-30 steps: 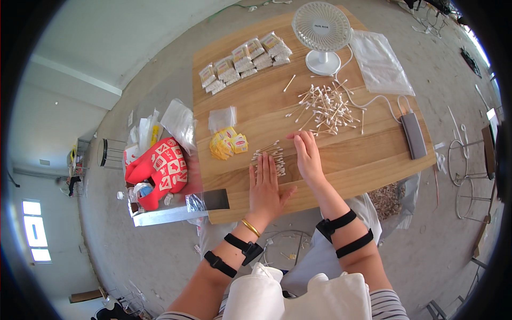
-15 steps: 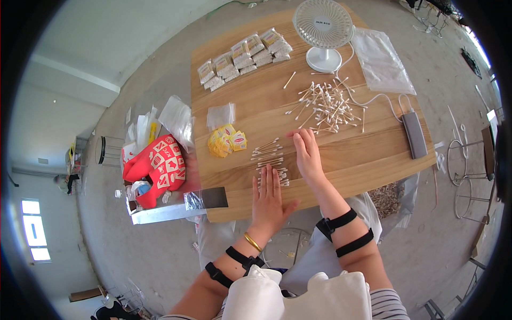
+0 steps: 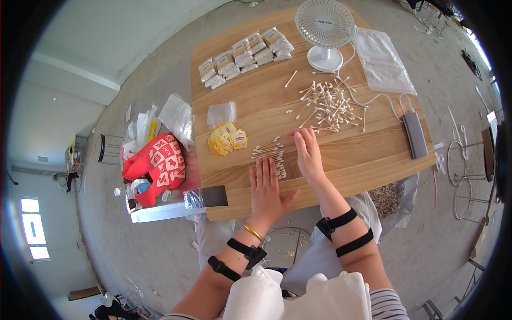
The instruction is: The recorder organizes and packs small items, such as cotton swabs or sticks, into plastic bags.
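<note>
My left hand (image 3: 266, 189) lies flat, palm down, its fingers stretched over a row of cotton swabs (image 3: 269, 145). Part of the row is hidden beneath these fingers; swab tips show beyond them and along their right side. To the right of the row, my right hand (image 3: 308, 157) rests on the wooden table (image 3: 346, 154), apart from the swabs, with its fingers extended and nothing visible in it. A loose heap of cotton swabs (image 3: 330, 106) lies farther back on the right. Left of the row is a pile of small yellow and white cards (image 3: 228, 140).
Packed swab bundles (image 3: 242, 53) are stacked at the back left. Clear bags (image 3: 221, 113) lie behind the cards. A white fan (image 3: 324, 32) stands at the back, cabled to a grey power bank (image 3: 414, 134). A plastic sheet (image 3: 384, 61) and a red patterned bag (image 3: 160, 165) flank the table.
My left hand has slid slightly forward and left over the swab row, uncovering more swabs on its right side. The right hand has stayed nearly still.
</note>
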{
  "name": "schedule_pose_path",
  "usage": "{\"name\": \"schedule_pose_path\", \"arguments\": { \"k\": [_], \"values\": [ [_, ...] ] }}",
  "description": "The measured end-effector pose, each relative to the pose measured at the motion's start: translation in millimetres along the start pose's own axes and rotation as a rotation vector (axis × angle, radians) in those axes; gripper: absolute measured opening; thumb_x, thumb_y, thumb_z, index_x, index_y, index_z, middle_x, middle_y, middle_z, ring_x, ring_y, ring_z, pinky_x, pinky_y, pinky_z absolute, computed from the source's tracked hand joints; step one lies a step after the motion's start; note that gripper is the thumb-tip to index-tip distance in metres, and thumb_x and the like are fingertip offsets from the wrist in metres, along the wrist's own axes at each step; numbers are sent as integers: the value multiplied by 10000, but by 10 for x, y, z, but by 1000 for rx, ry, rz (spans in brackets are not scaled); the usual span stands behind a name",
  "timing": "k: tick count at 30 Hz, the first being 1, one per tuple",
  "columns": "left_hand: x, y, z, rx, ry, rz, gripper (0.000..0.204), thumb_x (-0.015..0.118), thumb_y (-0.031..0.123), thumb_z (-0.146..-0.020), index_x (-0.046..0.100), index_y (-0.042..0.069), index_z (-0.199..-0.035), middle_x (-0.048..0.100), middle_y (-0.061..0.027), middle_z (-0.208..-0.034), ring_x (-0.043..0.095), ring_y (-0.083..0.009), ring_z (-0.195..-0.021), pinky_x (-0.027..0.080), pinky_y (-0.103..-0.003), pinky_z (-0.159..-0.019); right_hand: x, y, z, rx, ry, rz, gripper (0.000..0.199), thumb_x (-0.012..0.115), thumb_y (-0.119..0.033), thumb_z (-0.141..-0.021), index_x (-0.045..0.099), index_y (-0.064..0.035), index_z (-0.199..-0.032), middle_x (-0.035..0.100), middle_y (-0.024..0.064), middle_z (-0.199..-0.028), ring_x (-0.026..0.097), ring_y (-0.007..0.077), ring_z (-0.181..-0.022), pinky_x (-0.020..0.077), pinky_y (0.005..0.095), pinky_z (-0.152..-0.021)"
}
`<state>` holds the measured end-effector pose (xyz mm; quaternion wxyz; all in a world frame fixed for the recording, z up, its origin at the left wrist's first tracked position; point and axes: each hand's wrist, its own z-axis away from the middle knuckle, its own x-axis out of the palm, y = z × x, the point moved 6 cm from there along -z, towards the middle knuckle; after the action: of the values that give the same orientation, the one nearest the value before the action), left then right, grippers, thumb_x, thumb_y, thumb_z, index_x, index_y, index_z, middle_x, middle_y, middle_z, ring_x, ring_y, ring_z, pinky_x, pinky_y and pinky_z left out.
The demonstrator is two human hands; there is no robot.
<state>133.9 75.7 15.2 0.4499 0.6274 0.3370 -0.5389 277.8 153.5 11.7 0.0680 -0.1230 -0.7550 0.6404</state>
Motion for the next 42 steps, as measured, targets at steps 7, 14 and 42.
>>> {"name": "schedule_pose_path", "arguments": {
  "k": [7, 14, 42],
  "values": [
    [20, -35, -45, 5, 29, -23, 1028, 524, 623, -925, 145, -103, -1546, 149, -302, -1621, 126, -430, -1522, 90, -569, -1220, -7, -2, -17, 12, -1, 12, 272, 457, -191, -1042, 661, -12, -1028, 550, 135, -995, 552, 283, -940, 447, 366, -870],
    [11, -44, 35, 55, -57, -9, 969, 502, 573, -959, 128, -102, -1546, 158, -302, -1616, 125, -432, -1521, 88, -570, -1220, 1, -26, -4, 14, -33, 9, 222, 471, -139, -1019, 651, -16, -1061, 557, 133, -1009, 557, 277, -935, 451, 366, -862],
    [-168, -263, -323, 17, 162, 1190, 846, 376, 514, -1045, 69, -79, -1565, 63, -287, -1643, 60, -393, -1540, 104, -445, -1236, 558, -122, 169, -122, -243, 106, 410, 419, -200, -1042, 533, 43, -1351, 509, 243, -1391, 432, 410, -1371, 354, 444, -1138]
  ]
}}
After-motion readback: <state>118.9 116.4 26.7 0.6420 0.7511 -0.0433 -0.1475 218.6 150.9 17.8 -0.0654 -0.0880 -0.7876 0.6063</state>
